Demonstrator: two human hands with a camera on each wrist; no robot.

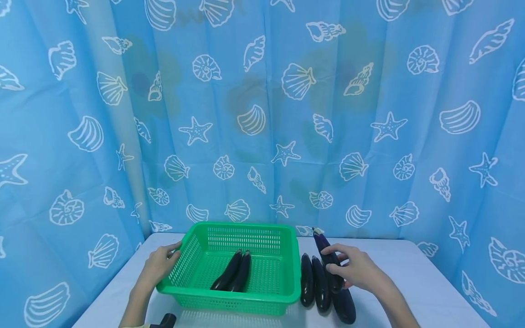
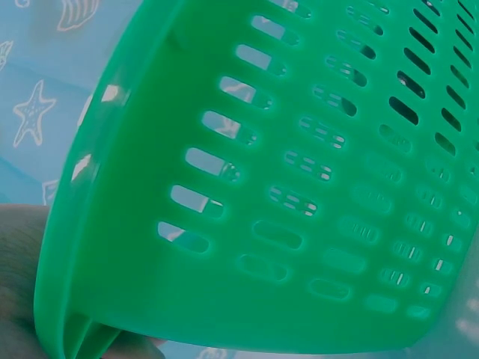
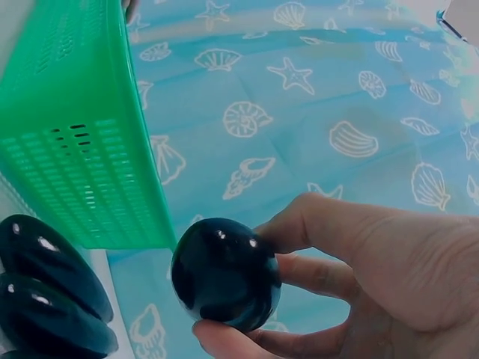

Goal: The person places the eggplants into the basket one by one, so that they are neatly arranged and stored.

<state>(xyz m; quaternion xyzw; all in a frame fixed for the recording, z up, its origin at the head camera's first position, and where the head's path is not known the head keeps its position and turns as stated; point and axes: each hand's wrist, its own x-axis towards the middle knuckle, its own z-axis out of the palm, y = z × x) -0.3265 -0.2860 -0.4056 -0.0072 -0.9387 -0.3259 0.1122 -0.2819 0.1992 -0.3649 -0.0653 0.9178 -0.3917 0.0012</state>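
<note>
My right hand (image 1: pixel 358 269) grips a dark purple eggplant (image 1: pixel 324 249), thumb and fingers around its body, its stem end up and tilted away. In the right wrist view the rounded end of this held eggplant (image 3: pixel 224 277) faces the camera. Below it lies another eggplant (image 1: pixel 345 307), partly covered. Two more, a near eggplant (image 1: pixel 306 280) and its neighbor eggplant (image 1: pixel 321 284), lie between it and the green plastic basket (image 1: pixel 229 295). My left hand (image 1: pixel 157 266) holds the basket's left rim; its fingers are partly hidden in the left wrist view. Two eggplants (image 1: pixel 235 271) lie side by side inside the basket.
A white table (image 1: pixel 381 250) carries everything. Behind it hangs a blue curtain (image 1: pixel 262 114) with white shell and starfish prints, close to the table's back edge. A small black object (image 1: pixel 167 320) shows beside my left forearm at the lower edge.
</note>
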